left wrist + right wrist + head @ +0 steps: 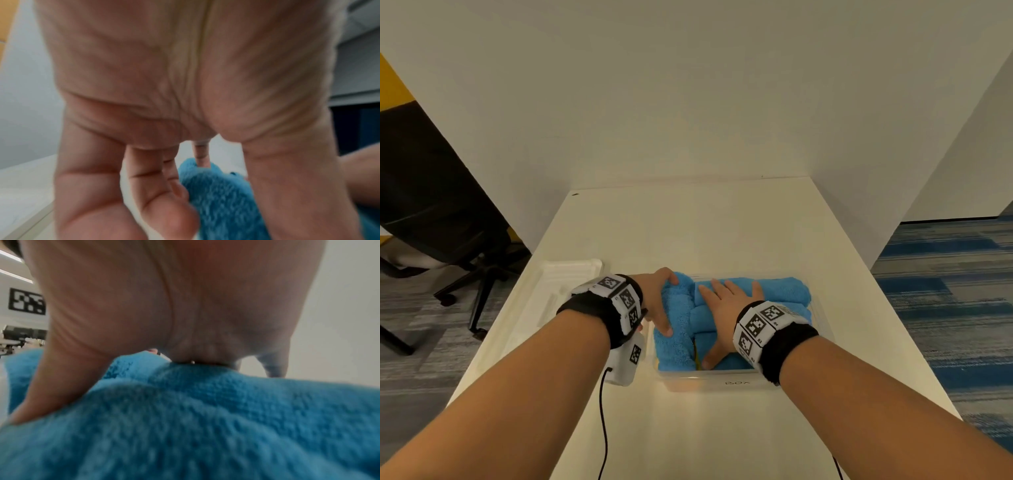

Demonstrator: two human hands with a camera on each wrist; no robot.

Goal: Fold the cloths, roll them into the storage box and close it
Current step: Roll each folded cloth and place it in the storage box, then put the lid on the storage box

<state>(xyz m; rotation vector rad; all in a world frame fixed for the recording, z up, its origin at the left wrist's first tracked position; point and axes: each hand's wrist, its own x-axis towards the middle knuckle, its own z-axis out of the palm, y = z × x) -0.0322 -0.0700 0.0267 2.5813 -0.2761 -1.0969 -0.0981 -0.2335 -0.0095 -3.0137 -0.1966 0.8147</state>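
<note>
Both hands (690, 310) press blue cloths (784, 291) into box (736, 382) labelled "BOX".

Even soft indoor light; head view edge-warped; both wrist views blurred close-up.

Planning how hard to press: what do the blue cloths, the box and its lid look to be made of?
Blue cloths: soft, fluffy pile, probably microfibre or fleece; fuzzy nap shows in the right wrist view.
Box: clear, glossy plastic; the table shows through its wall.
Lid: white, moulded, looks like stiff plastic; finish unclear.
</note>
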